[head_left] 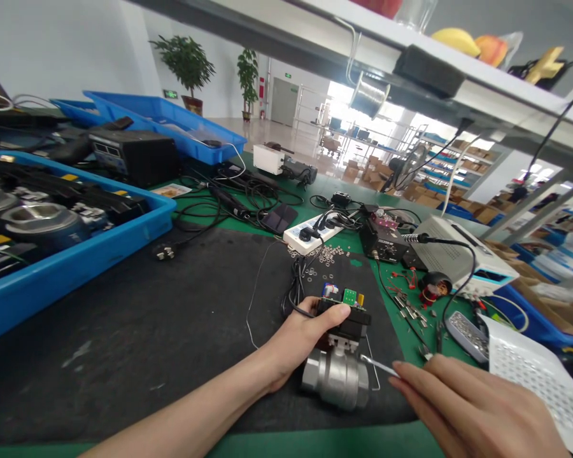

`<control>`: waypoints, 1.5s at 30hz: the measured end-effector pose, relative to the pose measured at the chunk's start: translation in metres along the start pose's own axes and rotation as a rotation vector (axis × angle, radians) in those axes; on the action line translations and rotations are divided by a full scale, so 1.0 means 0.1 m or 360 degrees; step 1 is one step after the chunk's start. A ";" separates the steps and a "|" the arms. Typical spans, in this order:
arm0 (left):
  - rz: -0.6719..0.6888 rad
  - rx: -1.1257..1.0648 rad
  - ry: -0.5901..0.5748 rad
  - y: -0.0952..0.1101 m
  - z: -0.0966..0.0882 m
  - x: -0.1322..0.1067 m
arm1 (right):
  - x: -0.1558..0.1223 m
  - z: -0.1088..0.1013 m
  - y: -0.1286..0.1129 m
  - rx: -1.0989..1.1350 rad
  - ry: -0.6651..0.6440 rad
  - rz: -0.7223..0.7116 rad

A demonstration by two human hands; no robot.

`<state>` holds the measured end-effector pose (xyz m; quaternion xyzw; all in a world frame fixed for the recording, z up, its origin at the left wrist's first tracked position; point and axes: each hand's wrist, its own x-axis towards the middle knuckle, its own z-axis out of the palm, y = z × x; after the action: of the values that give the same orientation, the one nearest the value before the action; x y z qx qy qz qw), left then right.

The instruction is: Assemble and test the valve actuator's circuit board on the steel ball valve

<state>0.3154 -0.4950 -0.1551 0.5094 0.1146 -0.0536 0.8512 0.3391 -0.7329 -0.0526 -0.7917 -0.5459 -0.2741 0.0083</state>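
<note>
My left hand point(310, 327) is wrapped round the black actuator housing point(356, 322) of a motorised ball valve, thumb on its top edge. A small green circuit board point(349, 296) and a blue-and-white part show on top of the housing. Below it, the silver metal valve body point(337, 376) rests on the black mat point(195, 331). Between the fingertips of my right hand point(477, 407) is a slim silver wrench point(381, 366). Its tip is beside the valve's neck; whether it touches cannot be told. A thin bent wire point(374, 362) stands just behind the tip.
A blue bin point(157, 219) of valve parts stands at left. Behind the valve lie a white power strip point(310, 235) and scattered small washers point(332, 254). A soldering station point(384, 245), a white bench instrument point(463, 254), and a tray of small parts point(466, 334) are at right.
</note>
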 end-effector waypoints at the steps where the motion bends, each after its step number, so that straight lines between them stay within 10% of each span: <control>1: 0.0007 0.0001 0.0000 0.00 0.00 0.00 | 0.05 0.00 -0.02 -0.0026 -0.0014 -0.0034; 14: 0.0027 0.0032 0.0017 0.02 -0.01 -0.02 | 0.19 0.03 -0.09 -0.0202 -0.0161 -0.0206; 24: 0.0043 0.0058 0.0043 0.05 0.01 -0.05 | -0.46 0.93 0.18 0.0018 -0.0353 0.0043; 34: 0.0024 0.0025 0.0044 0.04 0.02 -0.04 | -0.28 0.27 0.12 -0.0054 -0.0018 -0.0010; 45: 0.0037 0.0023 -0.0013 0.01 0.01 -0.02 | 0.00 0.15 -0.13 -0.0174 -0.0018 -0.0032</control>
<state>0.3136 -0.4960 -0.1534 0.5165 0.1049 -0.0466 0.8486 0.3340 -0.7229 -0.0693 -0.7870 -0.5381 -0.2991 -0.0407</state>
